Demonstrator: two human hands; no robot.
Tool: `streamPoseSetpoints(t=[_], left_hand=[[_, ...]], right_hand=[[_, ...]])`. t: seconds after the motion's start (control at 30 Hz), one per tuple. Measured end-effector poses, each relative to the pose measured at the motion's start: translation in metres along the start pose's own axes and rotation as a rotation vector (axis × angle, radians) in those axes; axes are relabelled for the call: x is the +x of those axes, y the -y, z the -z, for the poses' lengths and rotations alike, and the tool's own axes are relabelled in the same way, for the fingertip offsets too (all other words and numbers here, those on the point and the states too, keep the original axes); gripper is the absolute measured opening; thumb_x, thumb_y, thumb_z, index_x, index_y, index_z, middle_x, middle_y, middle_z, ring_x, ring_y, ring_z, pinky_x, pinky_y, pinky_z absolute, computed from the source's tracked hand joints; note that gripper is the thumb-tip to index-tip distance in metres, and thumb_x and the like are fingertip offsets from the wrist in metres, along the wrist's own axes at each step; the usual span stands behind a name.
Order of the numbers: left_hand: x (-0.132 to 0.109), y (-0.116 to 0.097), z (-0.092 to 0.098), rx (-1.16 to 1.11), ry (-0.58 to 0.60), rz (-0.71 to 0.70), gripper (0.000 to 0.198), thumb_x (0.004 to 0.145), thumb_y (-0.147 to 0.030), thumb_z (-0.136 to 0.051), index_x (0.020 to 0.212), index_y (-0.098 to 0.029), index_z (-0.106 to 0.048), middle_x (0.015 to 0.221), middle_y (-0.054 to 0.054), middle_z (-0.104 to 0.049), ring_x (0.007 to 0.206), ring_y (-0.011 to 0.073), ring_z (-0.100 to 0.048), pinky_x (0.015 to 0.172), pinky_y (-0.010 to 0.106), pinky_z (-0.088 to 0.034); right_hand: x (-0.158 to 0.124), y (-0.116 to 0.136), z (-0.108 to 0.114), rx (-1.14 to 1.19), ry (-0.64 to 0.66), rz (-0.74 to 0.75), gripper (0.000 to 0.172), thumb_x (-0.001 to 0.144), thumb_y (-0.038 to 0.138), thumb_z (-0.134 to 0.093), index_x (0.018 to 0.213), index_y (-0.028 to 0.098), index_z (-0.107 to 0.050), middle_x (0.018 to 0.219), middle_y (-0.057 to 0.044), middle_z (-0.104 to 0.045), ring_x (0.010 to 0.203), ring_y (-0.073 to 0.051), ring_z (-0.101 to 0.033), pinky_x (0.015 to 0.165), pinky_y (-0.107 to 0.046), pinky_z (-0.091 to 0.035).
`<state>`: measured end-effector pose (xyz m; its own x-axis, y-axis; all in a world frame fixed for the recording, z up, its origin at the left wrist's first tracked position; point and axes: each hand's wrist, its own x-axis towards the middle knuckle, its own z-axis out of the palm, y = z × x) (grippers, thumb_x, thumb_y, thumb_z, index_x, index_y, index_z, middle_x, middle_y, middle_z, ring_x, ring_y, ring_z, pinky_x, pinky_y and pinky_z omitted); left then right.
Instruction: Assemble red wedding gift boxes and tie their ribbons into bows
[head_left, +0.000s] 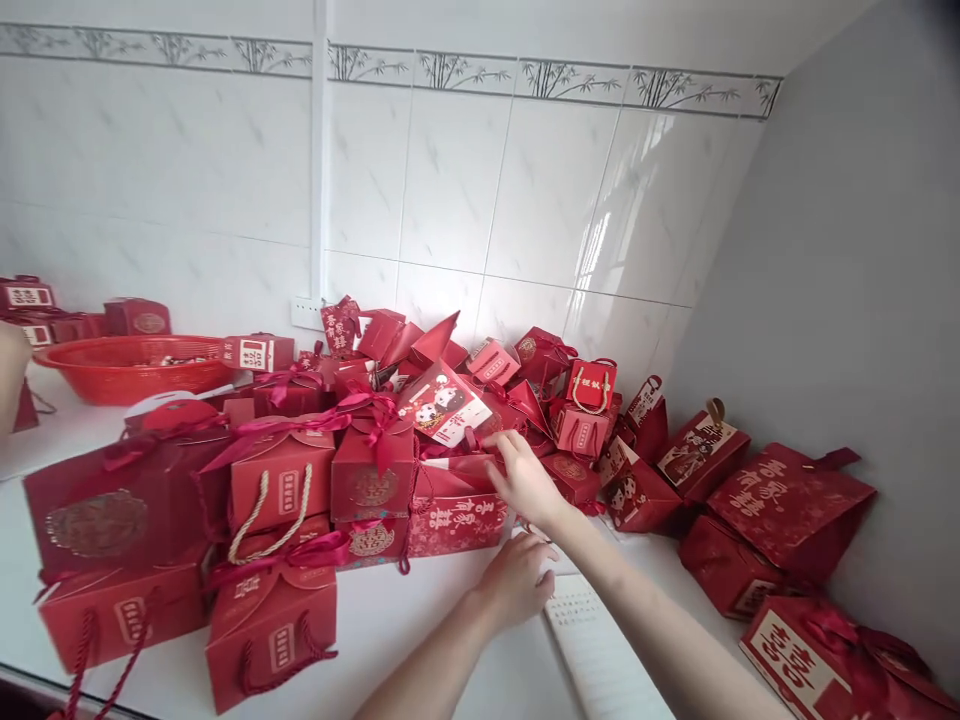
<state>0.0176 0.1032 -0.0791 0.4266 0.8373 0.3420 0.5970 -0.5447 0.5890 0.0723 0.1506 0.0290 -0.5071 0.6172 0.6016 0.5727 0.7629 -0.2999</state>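
A red gift box (459, 522) with pale characters on its front lies at the near edge of the pile, its top flaps raised. My right hand (521, 480) reaches over the right end of this box. Its thumb and fingers are apart and close to the upper rim; whether they touch it is unclear. Just below and nearer to me, my left hand (517, 578) is closed, fingers curled inward. Something pale shows by its fingertips, too small to name. Behind the box leans a red box with a cartoon couple (448, 403).
Several red boxes with ribbons and rope handles (281, 480) are stacked at left; more stand along the right wall (791, 500). A lined notebook (600, 650) with writing lies under my right forearm. A red plastic basin (135, 370) stands back left, beside another person's arm (9, 375).
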Motion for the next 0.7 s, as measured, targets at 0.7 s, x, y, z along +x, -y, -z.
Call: streamPoseSetpoints(t=[0.7], left_hand=[[0.005, 0.01, -0.005, -0.314, -0.131, 0.183, 0.027, 0.071, -0.01, -0.055, 0.095, -0.014, -0.066, 0.113, 0.013, -0.062, 0.115, 0.0282, -0.051, 0.106, 0.044, -0.034]], right_hand=[[0.065, 0.019, 0.076, -0.001, -0.44, -0.076, 0.029, 0.081, 0.025, -0.061, 0.11, 0.018, -0.06, 0.105, -0.01, -0.061, 0.094, -0.023, -0.063, 0.086, -0.038, -0.05]])
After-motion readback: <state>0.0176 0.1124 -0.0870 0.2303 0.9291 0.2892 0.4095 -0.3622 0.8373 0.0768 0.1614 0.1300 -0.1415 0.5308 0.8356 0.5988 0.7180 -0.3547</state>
